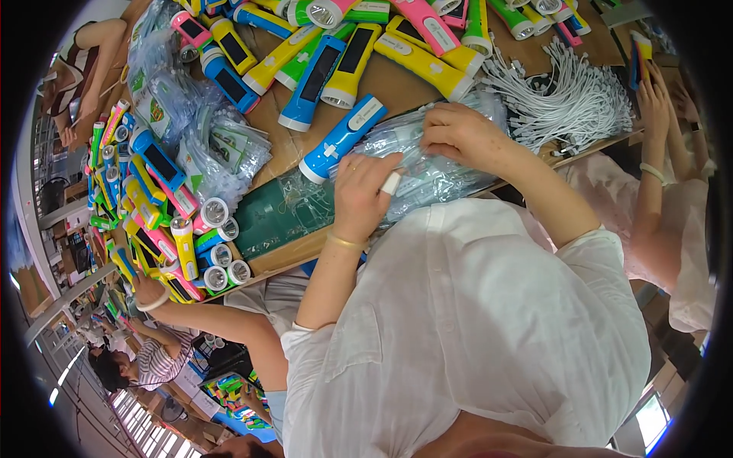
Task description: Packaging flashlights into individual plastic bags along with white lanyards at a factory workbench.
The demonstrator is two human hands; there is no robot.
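Note:
Clear plastic bags (439, 183) lie in a pile along the near table edge, with thin white shapes showing through some of them. My left hand (363, 187), with a white cover on its thumb, is curled closed at the left side of the pile, apparently pinching plastic. Closed too, my right hand (462, 137) presses bent fingertips together on the film farther right. Glare blurs where one bag ends and another begins. Just beyond my left hand lies a blue and white flashlight (343, 139), slanting across the table.
Many coloured flashlights (351, 65) cover the far table, with another heap (153, 206) at the left. Packed clear bags (221, 149) lie between them. A bundle of white cables (569, 95) rests at the right. Other people's hands (653, 99) hold flashlights at both sides.

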